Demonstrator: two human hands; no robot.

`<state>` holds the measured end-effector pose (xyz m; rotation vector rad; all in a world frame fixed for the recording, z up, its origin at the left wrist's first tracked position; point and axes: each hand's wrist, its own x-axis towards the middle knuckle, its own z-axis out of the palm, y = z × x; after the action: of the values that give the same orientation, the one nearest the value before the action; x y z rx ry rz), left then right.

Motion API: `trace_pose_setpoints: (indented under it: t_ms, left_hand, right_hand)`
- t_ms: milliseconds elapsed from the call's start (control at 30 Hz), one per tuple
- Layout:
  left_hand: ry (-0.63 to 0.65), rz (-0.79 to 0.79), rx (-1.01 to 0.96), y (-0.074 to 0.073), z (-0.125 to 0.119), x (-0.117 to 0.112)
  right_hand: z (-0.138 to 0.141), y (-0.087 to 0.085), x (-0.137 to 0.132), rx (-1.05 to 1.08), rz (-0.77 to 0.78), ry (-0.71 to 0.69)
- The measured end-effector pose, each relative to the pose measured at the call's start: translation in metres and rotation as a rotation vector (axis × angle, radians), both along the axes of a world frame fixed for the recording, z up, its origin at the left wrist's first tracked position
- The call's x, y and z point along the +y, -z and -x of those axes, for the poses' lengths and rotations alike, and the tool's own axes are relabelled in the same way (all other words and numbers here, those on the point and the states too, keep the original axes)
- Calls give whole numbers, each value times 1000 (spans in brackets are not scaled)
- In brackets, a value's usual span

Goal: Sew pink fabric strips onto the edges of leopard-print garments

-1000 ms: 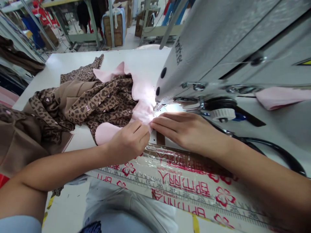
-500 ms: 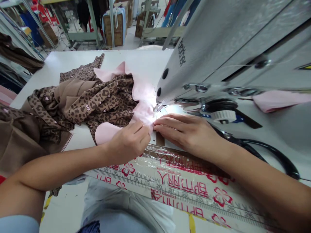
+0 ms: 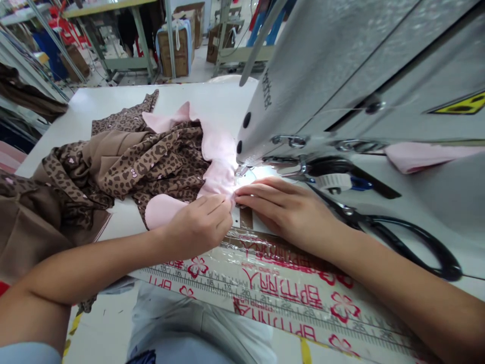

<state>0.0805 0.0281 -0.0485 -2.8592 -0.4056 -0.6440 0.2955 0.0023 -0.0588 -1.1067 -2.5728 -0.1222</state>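
A leopard-print garment (image 3: 125, 164) with pale pink trim (image 3: 217, 167) lies bunched on the white sewing table (image 3: 113, 101). The pink edge runs under the head of a grey sewing machine (image 3: 341, 76), by its lit needle area. My left hand (image 3: 199, 225) pinches the pink trim just in front of the needle. Directly beside it, my right hand (image 3: 288, 207) presses on the same pink edge, fingers together and pointing left.
Black-handled scissors (image 3: 397, 237) lie to the right of my right hand. A ruler with red print (image 3: 288, 298) is taped along the table's near edge. A pink fabric piece (image 3: 428, 154) lies behind the machine. Tables and boxes stand in the background.
Both hands stay on the pink trim at the needle. The view has shifted slightly, and the hands look a little closer together.
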Motion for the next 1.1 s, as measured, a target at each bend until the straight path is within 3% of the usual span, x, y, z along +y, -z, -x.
trace_pose_setpoints:
  t_ms: [200,333,667,900,1000,1100]
  left_hand:
    - [-5,-248,184,-9,-12,-13]
    - [-34,-347,194,-11,-22,-25]
    - [-25,-263,160,-9,-22,-15]
    - [-35,-274,204,-10,-20,-15]
    - [-49,-223,315,-20,-15,-28]
    - [-8,-22,461,-41,-11,-33]
  right_hand:
    - [-2,-3,-6,-29,-29,-7]
    - [-2,-5,-8,-15,-41,7]
    - [-2,-2,-3,-104,-200,107]
    - [0,-4,-3,-109,-187,134]
    - [2,-5,-7,-42,-139,107]
    - [4,-4,-9,6,-107,90]
